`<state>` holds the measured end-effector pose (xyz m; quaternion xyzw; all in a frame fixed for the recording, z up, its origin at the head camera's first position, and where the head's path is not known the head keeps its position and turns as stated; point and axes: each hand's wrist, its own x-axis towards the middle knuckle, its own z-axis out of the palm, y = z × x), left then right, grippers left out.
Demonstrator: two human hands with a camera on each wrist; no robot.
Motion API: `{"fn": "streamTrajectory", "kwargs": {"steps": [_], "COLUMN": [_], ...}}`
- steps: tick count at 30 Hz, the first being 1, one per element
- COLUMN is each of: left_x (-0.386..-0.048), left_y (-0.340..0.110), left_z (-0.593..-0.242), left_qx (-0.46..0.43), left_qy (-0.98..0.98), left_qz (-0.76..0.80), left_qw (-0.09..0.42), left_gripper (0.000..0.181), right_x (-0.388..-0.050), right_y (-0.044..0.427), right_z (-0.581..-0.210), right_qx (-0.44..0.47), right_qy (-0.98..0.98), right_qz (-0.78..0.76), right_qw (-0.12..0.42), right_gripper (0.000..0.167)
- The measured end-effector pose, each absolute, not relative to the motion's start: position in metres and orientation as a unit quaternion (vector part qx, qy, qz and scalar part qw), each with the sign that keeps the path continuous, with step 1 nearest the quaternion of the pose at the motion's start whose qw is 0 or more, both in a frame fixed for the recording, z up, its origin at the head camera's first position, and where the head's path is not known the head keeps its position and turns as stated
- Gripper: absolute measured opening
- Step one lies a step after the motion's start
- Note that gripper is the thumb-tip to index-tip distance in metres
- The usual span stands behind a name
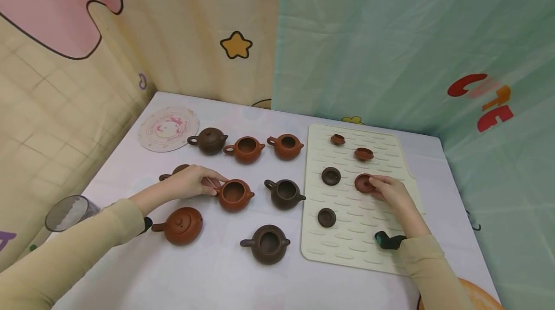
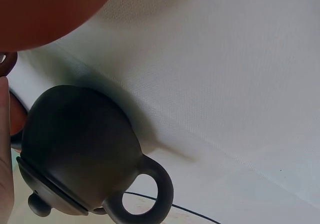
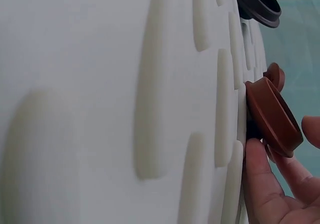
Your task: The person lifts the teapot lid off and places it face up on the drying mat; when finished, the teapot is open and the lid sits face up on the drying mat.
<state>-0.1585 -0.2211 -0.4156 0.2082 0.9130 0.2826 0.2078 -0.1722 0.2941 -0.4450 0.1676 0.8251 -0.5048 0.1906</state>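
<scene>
My left hand (image 1: 199, 182) pinches the handle of a lidless reddish-brown teapot (image 1: 247, 197), whose spout points right. Beyond that hand, partly hidden by it, is a dark lidded teapot (image 2: 82, 146). A red-brown lid (image 3: 274, 116), its hollow side facing up, lies tilted on the pale ridged mat. My right hand (image 1: 390, 192) is at this lid's right side. In the right wrist view, its fingers reach beneath the lid while the thumb (image 3: 312, 130) stands slightly apart from the rim. A lidded red teapot (image 1: 184, 227) stands near my left wrist.
Other lidless teapots, red (image 1: 247, 149) and dark (image 1: 286, 194), stand mid-table. A dark lidded teapot (image 1: 211, 144) is at the back. Dark lids (image 1: 331, 175) and red lids (image 1: 363, 154) lie on the mat (image 1: 342, 247). A round pink-white disc (image 1: 151, 144) and a clear glass (image 1: 91, 209) are left.
</scene>
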Motion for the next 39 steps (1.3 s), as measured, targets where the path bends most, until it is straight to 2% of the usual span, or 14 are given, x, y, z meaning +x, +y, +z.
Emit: {"fn": "streamTrajectory", "kwargs": {"steps": [9, 13, 18, 21, 26, 30, 34, 39], "left_x": [-0.154, -0.151, -0.142, -0.13, -0.102, -0.078, -0.061, -0.052], "left_y": [-0.223, -0.225, -0.234, -0.244, -0.263, -0.28, -0.291, -0.299], "left_z": [-0.416, -0.41, -0.393, -0.381, -0.374, -0.381, -0.393, -0.407], "left_qx": [0.206, 0.193, 0.19, 0.186, 0.157, 0.133, 0.114, 0.105], "left_qy": [0.918, 0.922, 0.922, 0.922, 0.929, 0.934, 0.933, 0.928], "left_qz": [0.272, 0.272, 0.296, 0.308, 0.308, 0.305, 0.317, 0.331], "left_qw": [0.203, 0.198, 0.162, 0.143, 0.132, 0.127, 0.127, 0.136], "left_gripper": [0.038, 0.041, 0.04, 0.04, 0.039, 0.039, 0.04, 0.04], "right_x": [-0.169, -0.166, -0.163, -0.16, -0.152, -0.144, -0.134, -0.124], "right_y": [0.293, 0.289, 0.263, 0.235, 0.173, 0.111, 0.049, -0.022], "right_z": [-0.442, -0.436, -0.413, -0.398, -0.381, -0.37, -0.357, -0.358], "right_qx": [0.143, 0.138, 0.105, 0.06, -0.054, -0.17, -0.261, -0.346], "right_qy": [0.84, 0.867, 0.882, 0.883, 0.876, 0.851, 0.822, 0.829], "right_qz": [-0.483, -0.444, -0.439, -0.449, -0.464, -0.475, -0.469, -0.376], "right_qw": [0.2, 0.178, 0.139, 0.119, 0.121, 0.143, 0.19, 0.227], "right_gripper": [0.066, 0.064, 0.06, 0.055, 0.044, 0.034, 0.029, 0.028]}}
